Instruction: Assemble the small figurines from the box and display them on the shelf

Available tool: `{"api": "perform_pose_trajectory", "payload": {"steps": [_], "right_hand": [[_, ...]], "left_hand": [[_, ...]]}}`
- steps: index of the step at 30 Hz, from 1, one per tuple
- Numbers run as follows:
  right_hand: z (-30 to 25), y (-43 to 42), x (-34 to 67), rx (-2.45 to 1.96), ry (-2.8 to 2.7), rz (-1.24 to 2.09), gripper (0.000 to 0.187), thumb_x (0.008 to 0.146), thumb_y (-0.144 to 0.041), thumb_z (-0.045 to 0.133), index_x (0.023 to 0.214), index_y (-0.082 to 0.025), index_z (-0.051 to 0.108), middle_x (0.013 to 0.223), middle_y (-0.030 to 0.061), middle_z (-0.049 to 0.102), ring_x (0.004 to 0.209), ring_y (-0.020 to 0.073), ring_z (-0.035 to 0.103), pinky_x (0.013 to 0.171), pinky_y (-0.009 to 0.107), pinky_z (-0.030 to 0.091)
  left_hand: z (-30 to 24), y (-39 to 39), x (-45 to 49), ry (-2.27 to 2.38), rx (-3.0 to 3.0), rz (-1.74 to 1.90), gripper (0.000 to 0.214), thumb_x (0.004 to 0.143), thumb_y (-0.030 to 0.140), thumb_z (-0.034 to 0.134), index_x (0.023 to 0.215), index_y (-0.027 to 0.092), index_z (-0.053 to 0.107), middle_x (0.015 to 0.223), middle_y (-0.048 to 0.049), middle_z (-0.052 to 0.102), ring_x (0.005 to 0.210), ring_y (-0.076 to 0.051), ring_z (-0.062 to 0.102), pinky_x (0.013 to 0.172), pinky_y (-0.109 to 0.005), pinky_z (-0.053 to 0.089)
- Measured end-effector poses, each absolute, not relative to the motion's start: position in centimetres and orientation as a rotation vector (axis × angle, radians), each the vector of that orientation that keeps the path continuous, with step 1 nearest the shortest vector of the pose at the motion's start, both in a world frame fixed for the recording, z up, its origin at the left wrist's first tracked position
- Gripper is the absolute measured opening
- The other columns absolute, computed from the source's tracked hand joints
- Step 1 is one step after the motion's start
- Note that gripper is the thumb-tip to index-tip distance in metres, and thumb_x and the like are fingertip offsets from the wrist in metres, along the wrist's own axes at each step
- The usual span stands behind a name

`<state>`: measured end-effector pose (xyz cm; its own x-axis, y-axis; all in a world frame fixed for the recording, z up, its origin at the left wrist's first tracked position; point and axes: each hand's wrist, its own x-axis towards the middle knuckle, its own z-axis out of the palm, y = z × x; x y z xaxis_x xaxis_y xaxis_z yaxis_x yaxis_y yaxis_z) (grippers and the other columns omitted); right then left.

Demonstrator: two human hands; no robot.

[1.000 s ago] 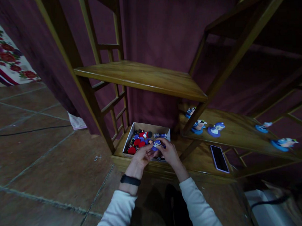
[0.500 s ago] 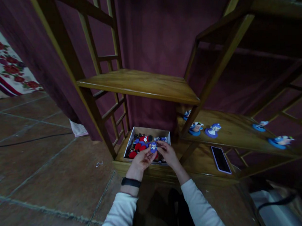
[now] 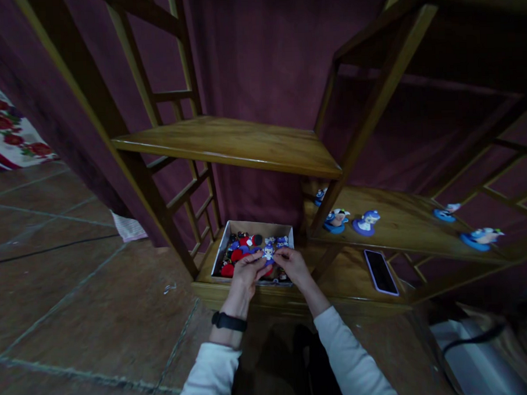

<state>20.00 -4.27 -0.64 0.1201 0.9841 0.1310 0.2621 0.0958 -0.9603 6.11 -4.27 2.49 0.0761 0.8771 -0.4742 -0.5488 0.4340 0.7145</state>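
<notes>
Between my two hands, above the front of a cardboard box (image 3: 259, 225), is a small purple-and-white figurine (image 3: 268, 253) held upright. My left hand (image 3: 246, 274) grips it from the left with the fingers closed. From the right, the fingertips of my right hand (image 3: 294, 265) pinch its side. Several red, blue and black figurines (image 3: 249, 240) lie jumbled in the box, partly covered by my hands. A black band (image 3: 229, 321) is on my left wrist.
A wooden shelf board (image 3: 230, 143) spans above the box. On the shelf to the right stand a purple figurine (image 3: 366, 222) and several blue-based ones, such as this figurine (image 3: 482, 238). A phone (image 3: 381, 272) lies on the lower board. At the lower right is a pale bin-like object (image 3: 471, 351).
The figurine has turned upright, and its white front shows more clearly. Both hands stay on it above the box. The whole view has shifted slightly.
</notes>
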Motion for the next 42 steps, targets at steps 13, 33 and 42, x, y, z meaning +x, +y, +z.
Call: {"api": "perform_pose_trajectory", "payload": {"steps": [13, 33, 42], "right_hand": [[-0.1, -4.5, 20.7, -1.206, -1.423, 1.083, 0.025, 0.071, -0.032, 0.062, 0.090, -0.018, 0.065, 0.084, 0.0004, 0.067, 0.076, 0.0154, 0.060, 0.073, 0.029, 0.048], [0.9, -5.6, 20.8, -1.119, -1.612, 1.007, 0.019, 0.074, -0.033, 0.062, 0.085, -0.018, 0.068, 0.084, 0.0003, 0.065, 0.079, 0.0145, 0.059, 0.073, 0.025, 0.046], [1.0, -6.0, 20.3, -1.165, -1.318, 1.211, 0.029, 0.073, -0.041, 0.060, 0.092, -0.020, 0.066, 0.090, 0.0009, 0.067, 0.082, 0.0169, 0.059, 0.078, 0.030, 0.044]], "left_hand": [[2.7, -4.6, 6.2, 1.009, 0.380, 1.049, 0.012, 0.066, -0.005, 0.064, 0.071, 0.006, 0.065, 0.068, -0.0092, 0.068, 0.058, -0.017, 0.066, 0.060, -0.029, 0.058], [2.2, -4.8, 4.7, 1.018, 0.598, 0.933, 0.023, 0.070, -0.009, 0.053, 0.085, 0.005, 0.063, 0.072, -0.0116, 0.068, 0.062, -0.020, 0.068, 0.060, -0.031, 0.059], [2.4, -4.0, 5.3, 0.950, 0.497, 0.984, 0.013, 0.075, -0.001, 0.056, 0.083, 0.008, 0.062, 0.069, -0.0076, 0.068, 0.057, -0.013, 0.065, 0.060, -0.028, 0.058]]}}
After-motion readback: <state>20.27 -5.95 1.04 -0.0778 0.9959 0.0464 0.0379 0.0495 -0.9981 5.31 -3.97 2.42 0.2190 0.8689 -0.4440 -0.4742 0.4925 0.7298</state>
